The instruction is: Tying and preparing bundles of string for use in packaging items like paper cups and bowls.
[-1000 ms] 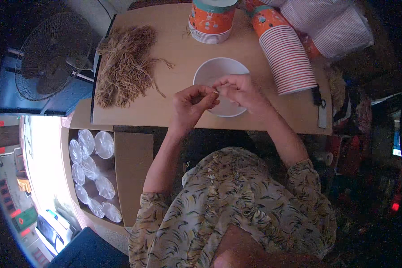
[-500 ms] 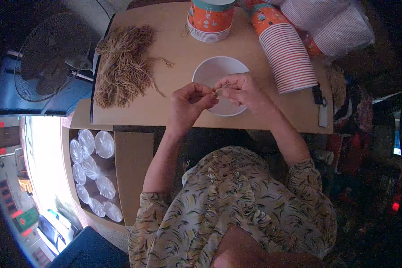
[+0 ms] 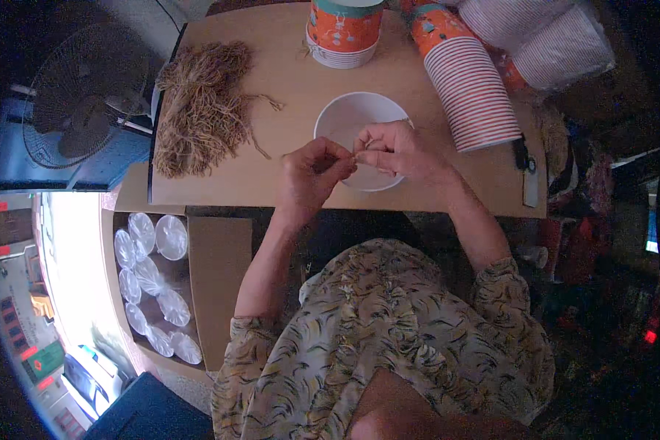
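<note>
Over the near part of a white round bowl-shaped tub [image 3: 337, 110], both my hands meet fingertip to fingertip. My left hand [image 3: 312, 172] is closed in a pinch, thumb against forefinger. My right hand [image 3: 400, 150] pinches from the other side, its fingers curled. A thin tan cord [image 3: 372, 142] shows at the right fingers; most of it is hidden by them. To the left on the table lies a loose heap of brown twisted cords [image 3: 202, 110], a few strands straying toward the tub.
Orange-printed paper tubs [image 3: 345, 33] stand stacked at the back of the table [image 3: 286, 73]. A long stack of tubs [image 3: 473, 95] lies at right, beside scissors [image 3: 526, 165] and plastic-wrapped stacks [image 3: 561, 51]. At left are a fan [image 3: 84, 95] and a carton [image 3: 220, 286] holding plastic-wrapped round items [image 3: 172, 308].
My fingers have shifted slightly: the right hand's fingers curl in more, and its thumb lies straighter toward the left fingertips. The tub and the cord heap stay in place.
</note>
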Demonstrator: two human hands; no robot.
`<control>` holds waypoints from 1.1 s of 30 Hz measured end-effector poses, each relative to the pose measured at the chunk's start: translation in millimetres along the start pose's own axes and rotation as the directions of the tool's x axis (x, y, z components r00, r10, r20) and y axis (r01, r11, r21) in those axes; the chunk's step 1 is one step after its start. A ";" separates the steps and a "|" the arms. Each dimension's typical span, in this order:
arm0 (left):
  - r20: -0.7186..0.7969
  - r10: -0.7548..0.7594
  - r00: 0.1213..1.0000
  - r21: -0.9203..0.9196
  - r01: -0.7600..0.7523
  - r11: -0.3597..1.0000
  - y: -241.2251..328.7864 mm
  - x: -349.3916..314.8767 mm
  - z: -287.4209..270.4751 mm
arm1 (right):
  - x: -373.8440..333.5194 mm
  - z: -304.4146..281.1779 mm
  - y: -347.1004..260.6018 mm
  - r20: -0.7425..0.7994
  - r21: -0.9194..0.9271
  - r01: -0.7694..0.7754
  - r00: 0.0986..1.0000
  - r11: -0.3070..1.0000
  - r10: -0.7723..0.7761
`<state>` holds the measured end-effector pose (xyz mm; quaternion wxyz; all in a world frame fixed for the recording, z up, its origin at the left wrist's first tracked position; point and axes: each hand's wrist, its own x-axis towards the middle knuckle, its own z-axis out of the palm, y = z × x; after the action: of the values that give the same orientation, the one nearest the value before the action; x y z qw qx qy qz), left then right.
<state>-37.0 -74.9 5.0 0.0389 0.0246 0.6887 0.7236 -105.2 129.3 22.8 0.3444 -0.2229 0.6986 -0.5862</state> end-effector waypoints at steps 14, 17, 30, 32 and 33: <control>0.017 -0.017 1.000 -0.260 0.021 0.965 -6.6 3.3 -3.4 | -0.3 9.4 3.6 -0.098 0.145 -0.015 0.995 0.989 0.029; 0.023 -0.022 0.999 -0.292 0.028 0.956 -5.7 2.6 -3.4 | -3.4 8.0 -3.6 -0.186 0.186 -0.010 0.981 0.983 0.045; 0.048 -0.138 0.989 -0.218 0.146 0.965 12.4 2.7 -6.6 | -0.3 10.8 -5.2 -0.179 0.070 0.073 0.982 0.995 -0.059; 0.075 -0.179 0.981 -0.238 0.192 0.952 16.4 2.8 -6.6 | 0.2 11.0 -5.4 -0.198 0.085 0.073 0.979 0.994 -0.055; 0.075 -0.179 0.981 -0.238 0.191 0.952 15.7 3.1 -7.1 | 1.4 10.2 -3.4 -0.207 0.077 0.085 0.976 0.993 -0.068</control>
<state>-41.1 -82.4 20.3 0.1272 -0.0260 0.5924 0.7951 -98.9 120.8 25.0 0.2573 -0.1733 0.6955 -0.6481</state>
